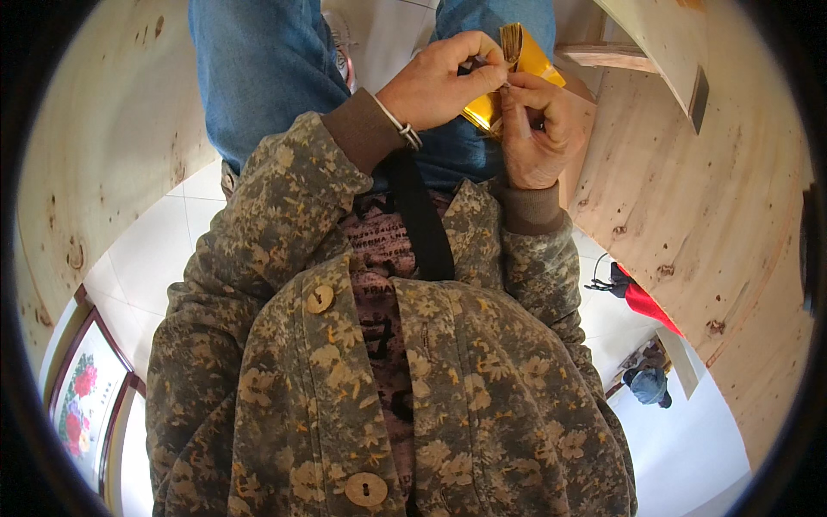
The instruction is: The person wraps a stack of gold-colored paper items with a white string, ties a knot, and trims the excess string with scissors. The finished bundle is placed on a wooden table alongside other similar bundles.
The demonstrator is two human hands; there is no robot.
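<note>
Over my lap, my left hand (pixel 448 79) and my right hand (pixel 544 129) meet at the fingertips. Both are closed in a pinch, thumbs against fingers. What lies between the fingertips is too small to make out. Right behind them is a shiny gold foil packet (pixel 536 60), its lower part showing under my fingers. A bundle of thin gold-brown layered edges (pixel 512 41) sticks up from it. My hands cover the packet's middle, so I cannot tell whether either one grips it. A metal bangle (pixel 408 133) circles my left wrist.
Knotty plywood panels rise at the left (pixel 103 129) and right (pixel 689 207). A wooden ledge (pixel 607 57) juts out beyond my right hand. Below the right panel's edge hang a red cloth-like thing (pixel 648 308) and a black one. Blue jeans (pixel 258 86) cover my legs above pale floor tiles.
</note>
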